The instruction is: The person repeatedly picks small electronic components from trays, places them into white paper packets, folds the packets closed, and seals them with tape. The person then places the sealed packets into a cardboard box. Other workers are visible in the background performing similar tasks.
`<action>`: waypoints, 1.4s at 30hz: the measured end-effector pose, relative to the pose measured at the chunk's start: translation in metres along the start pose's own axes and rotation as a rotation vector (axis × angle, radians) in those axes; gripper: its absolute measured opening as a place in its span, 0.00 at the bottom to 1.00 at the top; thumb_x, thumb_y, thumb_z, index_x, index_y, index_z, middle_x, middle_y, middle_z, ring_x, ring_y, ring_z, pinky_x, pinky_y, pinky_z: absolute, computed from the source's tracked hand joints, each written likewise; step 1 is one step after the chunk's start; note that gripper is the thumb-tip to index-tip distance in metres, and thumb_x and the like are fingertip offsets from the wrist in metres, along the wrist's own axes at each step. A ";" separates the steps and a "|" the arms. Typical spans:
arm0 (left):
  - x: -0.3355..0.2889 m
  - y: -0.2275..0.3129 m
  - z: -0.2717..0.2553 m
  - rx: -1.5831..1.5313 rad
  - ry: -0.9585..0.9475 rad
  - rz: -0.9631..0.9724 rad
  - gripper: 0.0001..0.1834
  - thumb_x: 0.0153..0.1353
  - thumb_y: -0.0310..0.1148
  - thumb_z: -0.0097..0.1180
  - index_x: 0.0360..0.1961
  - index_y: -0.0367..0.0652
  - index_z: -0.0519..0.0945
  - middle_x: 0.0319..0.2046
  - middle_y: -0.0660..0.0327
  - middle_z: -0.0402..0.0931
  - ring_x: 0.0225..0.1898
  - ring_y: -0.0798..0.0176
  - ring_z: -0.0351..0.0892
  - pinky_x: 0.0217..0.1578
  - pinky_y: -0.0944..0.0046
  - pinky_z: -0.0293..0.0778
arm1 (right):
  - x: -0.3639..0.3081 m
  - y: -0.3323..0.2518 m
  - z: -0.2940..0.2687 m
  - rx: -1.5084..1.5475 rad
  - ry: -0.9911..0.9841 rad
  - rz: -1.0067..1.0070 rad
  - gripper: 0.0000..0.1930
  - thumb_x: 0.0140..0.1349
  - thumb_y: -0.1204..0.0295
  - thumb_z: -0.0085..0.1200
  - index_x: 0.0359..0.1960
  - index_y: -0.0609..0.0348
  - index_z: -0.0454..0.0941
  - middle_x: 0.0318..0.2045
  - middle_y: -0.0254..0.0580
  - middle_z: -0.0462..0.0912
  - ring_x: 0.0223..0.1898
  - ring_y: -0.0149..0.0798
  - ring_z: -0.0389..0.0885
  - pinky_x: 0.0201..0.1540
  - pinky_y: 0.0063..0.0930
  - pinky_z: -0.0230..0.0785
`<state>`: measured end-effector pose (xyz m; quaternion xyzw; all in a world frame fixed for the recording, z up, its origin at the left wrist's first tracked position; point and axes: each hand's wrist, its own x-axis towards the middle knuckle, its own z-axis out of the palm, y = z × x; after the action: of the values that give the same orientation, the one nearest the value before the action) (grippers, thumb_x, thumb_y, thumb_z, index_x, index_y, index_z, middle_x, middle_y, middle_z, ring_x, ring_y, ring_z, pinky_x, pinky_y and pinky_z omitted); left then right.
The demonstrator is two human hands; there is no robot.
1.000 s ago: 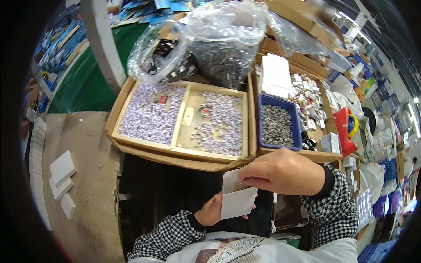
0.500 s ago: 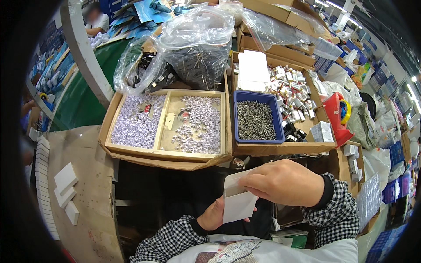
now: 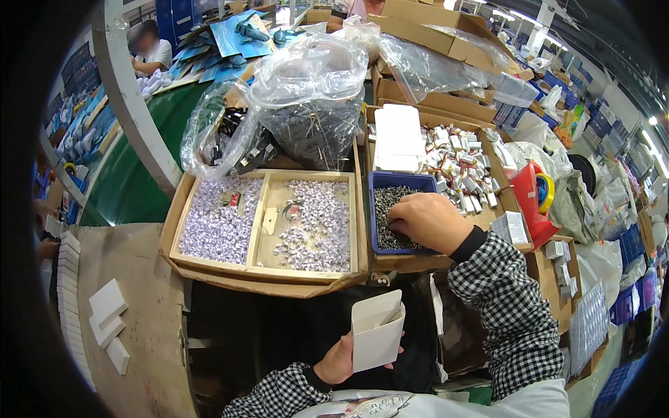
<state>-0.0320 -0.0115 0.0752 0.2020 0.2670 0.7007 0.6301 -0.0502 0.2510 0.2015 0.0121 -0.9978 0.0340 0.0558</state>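
Note:
My left hand [image 3: 336, 364] is closed around a small white cardboard box [image 3: 377, 343], held upright above my lap with its top flap raised. What lies inside the box is mostly hidden. Farther up and to the right, my right hand [image 3: 433, 220] reaches into a blue plastic bin [image 3: 410, 181] of small dark metal screws or pins [image 3: 391, 238]. Its fingers are bent together at the pieces, and what they grip cannot be made out. The bin stands in a cardboard box with white cards [image 3: 399, 139] and small silvery battery-like blocks [image 3: 465, 161].
Left of the bin, a divided wooden tray [image 3: 259, 260] holds many small white parts. Behind it stands a clear plastic bag [image 3: 306, 118] of black parts. White boxes [image 3: 108, 306] lie on the left table. A red tape dispenser [image 3: 531, 205] stands at right. Other people sit beyond.
My right hand has left the white box and moved up and away into the blue bin. My left hand still holds the box, whose flap now stands up. The view has shifted slightly.

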 end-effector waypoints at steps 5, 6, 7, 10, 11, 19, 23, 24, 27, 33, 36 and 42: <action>-0.002 0.005 -0.005 -0.004 0.033 0.018 0.58 0.48 0.76 0.42 0.68 0.40 0.51 0.58 0.43 0.65 0.54 0.47 0.73 0.44 0.51 0.77 | -0.005 0.010 -0.004 0.114 0.083 0.024 0.07 0.58 0.68 0.56 0.33 0.58 0.81 0.32 0.42 0.82 0.36 0.45 0.81 0.41 0.35 0.73; -0.001 0.005 -0.006 -0.009 0.023 0.025 0.58 0.48 0.76 0.42 0.68 0.40 0.51 0.58 0.43 0.65 0.54 0.47 0.73 0.44 0.51 0.77 | -0.006 0.011 -0.007 0.119 0.076 0.043 0.08 0.58 0.68 0.57 0.34 0.59 0.82 0.32 0.42 0.82 0.35 0.46 0.81 0.40 0.35 0.74; 0.000 0.006 -0.007 -0.019 0.026 0.029 0.58 0.48 0.76 0.42 0.68 0.40 0.51 0.58 0.43 0.66 0.54 0.47 0.73 0.44 0.51 0.77 | -0.007 0.011 -0.009 0.112 0.080 0.053 0.07 0.58 0.70 0.57 0.35 0.60 0.82 0.32 0.43 0.83 0.35 0.46 0.81 0.40 0.35 0.74; 0.000 0.008 -0.009 -0.004 0.017 0.035 0.57 0.49 0.76 0.41 0.68 0.40 0.52 0.58 0.43 0.65 0.54 0.46 0.73 0.45 0.51 0.77 | -0.015 0.001 -0.022 0.272 0.143 0.076 0.07 0.58 0.70 0.58 0.35 0.60 0.82 0.32 0.44 0.83 0.34 0.45 0.81 0.38 0.33 0.74; 0.000 0.008 -0.009 0.006 0.014 0.040 0.57 0.50 0.76 0.40 0.68 0.40 0.52 0.59 0.43 0.65 0.54 0.46 0.73 0.45 0.51 0.77 | -0.021 -0.006 -0.027 0.296 0.168 0.036 0.07 0.58 0.71 0.58 0.35 0.60 0.82 0.31 0.44 0.83 0.32 0.44 0.82 0.37 0.31 0.74; 0.004 0.006 -0.008 0.058 0.019 0.049 0.57 0.49 0.77 0.38 0.67 0.41 0.54 0.59 0.45 0.66 0.54 0.47 0.73 0.44 0.51 0.77 | -0.049 -0.066 -0.034 0.511 0.062 -0.217 0.07 0.51 0.76 0.63 0.33 0.57 0.80 0.25 0.37 0.79 0.28 0.40 0.81 0.30 0.29 0.74; 0.004 0.006 -0.004 0.056 -0.045 0.060 0.57 0.53 0.75 0.37 0.68 0.36 0.50 0.60 0.49 0.63 0.56 0.54 0.71 0.46 0.56 0.76 | -0.063 -0.075 -0.029 0.449 0.067 -0.214 0.09 0.50 0.76 0.64 0.33 0.57 0.80 0.27 0.37 0.80 0.30 0.39 0.80 0.31 0.28 0.74; 0.004 0.006 -0.003 0.058 -0.032 0.039 0.57 0.51 0.76 0.37 0.68 0.38 0.51 0.59 0.48 0.64 0.56 0.51 0.72 0.47 0.53 0.76 | -0.068 -0.074 -0.028 0.493 0.114 -0.172 0.08 0.51 0.75 0.63 0.34 0.57 0.80 0.28 0.38 0.80 0.31 0.40 0.80 0.33 0.29 0.74; 0.002 0.003 -0.001 0.019 -0.005 0.033 0.57 0.50 0.77 0.37 0.68 0.40 0.53 0.59 0.48 0.65 0.56 0.49 0.72 0.50 0.50 0.74 | -0.089 -0.068 -0.021 0.604 0.215 0.027 0.11 0.53 0.74 0.62 0.39 0.59 0.79 0.33 0.40 0.81 0.34 0.41 0.81 0.38 0.30 0.74; -0.010 -0.004 -0.011 0.142 0.221 0.089 0.39 0.66 0.60 0.35 0.67 0.39 0.56 0.58 0.55 0.67 0.55 0.64 0.72 0.55 0.61 0.69 | -0.125 -0.109 0.061 1.191 0.319 0.465 0.22 0.57 0.79 0.61 0.54 0.65 0.72 0.42 0.43 0.81 0.44 0.32 0.80 0.48 0.24 0.73; -0.019 -0.011 -0.018 0.287 0.456 0.062 0.31 0.69 0.50 0.42 0.65 0.41 0.61 0.52 0.58 0.73 0.50 0.68 0.74 0.51 0.67 0.71 | -0.149 -0.120 0.093 1.349 0.408 0.582 0.22 0.58 0.79 0.60 0.55 0.65 0.72 0.42 0.41 0.80 0.44 0.31 0.79 0.48 0.24 0.74; -0.025 -0.042 -0.015 0.712 0.564 0.324 0.19 0.65 0.26 0.53 0.58 0.40 0.72 0.47 0.58 0.78 0.46 0.68 0.77 0.48 0.70 0.72 | -0.183 -0.136 0.121 1.307 0.386 0.732 0.20 0.59 0.79 0.58 0.55 0.64 0.73 0.40 0.42 0.80 0.41 0.31 0.80 0.45 0.22 0.75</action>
<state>-0.0056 -0.0356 0.0388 0.2463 0.6160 0.6823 0.3072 0.1219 0.1111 0.0704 -0.2944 -0.6880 0.6339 0.1954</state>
